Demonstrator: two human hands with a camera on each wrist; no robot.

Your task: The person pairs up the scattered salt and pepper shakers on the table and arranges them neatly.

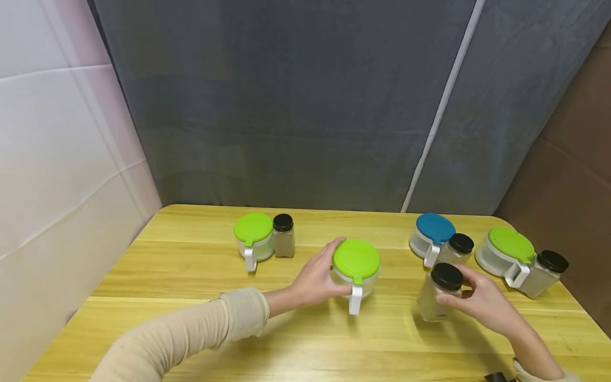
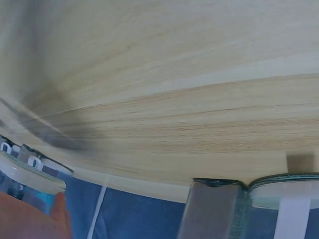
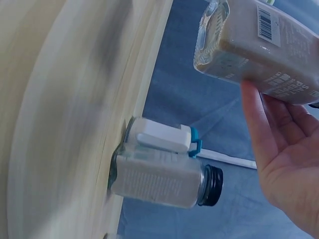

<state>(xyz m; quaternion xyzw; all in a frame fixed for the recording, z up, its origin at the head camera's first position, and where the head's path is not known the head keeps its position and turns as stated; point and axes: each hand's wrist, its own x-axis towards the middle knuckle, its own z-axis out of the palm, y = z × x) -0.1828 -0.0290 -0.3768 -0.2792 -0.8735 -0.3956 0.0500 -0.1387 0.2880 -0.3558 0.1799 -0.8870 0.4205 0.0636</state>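
Observation:
My left hand (image 1: pixel 317 276) curls round the side of a clear round jar with a lime green lid (image 1: pixel 356 259) and a white handle (image 1: pixel 355 300). In the left wrist view, this jar (image 2: pixel 30 177) seems held a little off the wood. My right hand (image 1: pixel 487 302) grips a square clear jar with a black cap (image 1: pixel 436 300), between thumb and fingers. The right wrist view shows this square jar (image 3: pixel 269 50) raised off the table, with brownish contents and a barcode label. Behind it stand a blue-lidded round jar (image 1: pixel 435 228) and another black-capped jar (image 1: pixel 460 245).
On the wooden table (image 1: pixel 191 329), a green-lidded jar (image 1: pixel 254 229) stands beside a black-capped jar (image 1: pixel 284 239) at the back left. Far right is another such pair, a green-lidded jar (image 1: pixel 511 245) and a black-capped jar (image 1: pixel 541 276). A dark grey curtain (image 1: pixel 286 106) hangs behind.

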